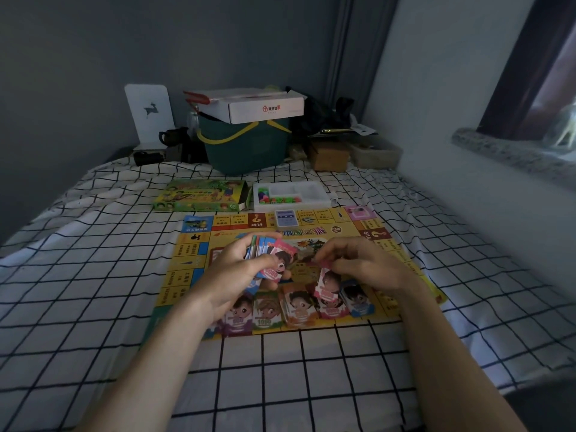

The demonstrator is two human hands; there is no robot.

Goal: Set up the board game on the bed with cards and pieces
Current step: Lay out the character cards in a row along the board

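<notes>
Game board: lay flat on the checked bed directly beneath both hands, apparently placed there first to serve as the sorting surface. Stack of money cards: was gripped in the left hand, fingers curled round its edges, top card fanned out toward the right hand, seemingly so single cards could be drawn off. Pink card: was pinched at its upper end by the right hand, hanging downward just under the fingertips, directly over the pink pile, probably about to be dropped there by colour. Row of sorted piles: stood along the board edge below and nearer than both hands, purple, green, orange, pink and blue side by side, most likely grouped by denomination. Blue deck: rested on the board beyond the hands. White tray of coloured pieces and green game box: sat on the bed well beyond the hands, past the far board edge, pieces not yet set out. Both forearms: were extended forward, wrists raised above the board, hands near each other but apart.
</notes>
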